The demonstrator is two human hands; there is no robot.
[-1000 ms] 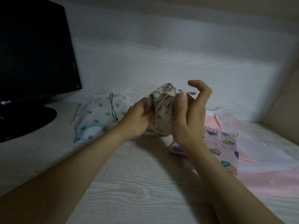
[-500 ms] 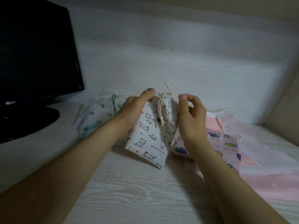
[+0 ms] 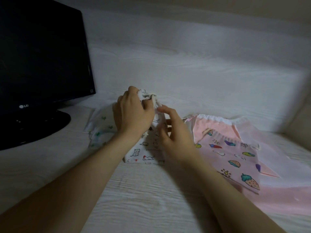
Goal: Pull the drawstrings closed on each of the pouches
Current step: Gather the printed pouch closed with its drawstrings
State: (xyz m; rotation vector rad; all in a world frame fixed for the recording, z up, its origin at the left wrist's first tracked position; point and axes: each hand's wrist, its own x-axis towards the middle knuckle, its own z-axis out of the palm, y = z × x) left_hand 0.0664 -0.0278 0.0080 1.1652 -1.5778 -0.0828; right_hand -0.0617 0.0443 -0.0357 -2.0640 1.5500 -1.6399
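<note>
A small white pouch with a cat print [image 3: 143, 153] stands on the white desk [image 3: 134, 199] at the centre, its neck gathered at the top. My left hand [image 3: 133, 113] grips that gathered neck from above. My right hand [image 3: 175, 133] sits against the pouch's right side with fingers loosely spread; whether it pinches the cream drawstring is hidden. Behind my left hand lies a white pouch with green shapes [image 3: 101, 132]. To the right lies a flat pink pouch with a fruit print [image 3: 232, 157] on top of a larger pink pouch with a white top [image 3: 215, 120].
A black monitor [image 3: 42, 56] on a round stand [image 3: 33, 125] fills the left. The white back wall [image 3: 185, 64] rises just behind the pouches. Pink fabric [image 3: 286, 199] spreads over the desk at the right.
The cat pouch has come down from the air onto the desk. My left hand has shifted from the pouch's side to its gathered top; my right hand has dropped to its right side.
</note>
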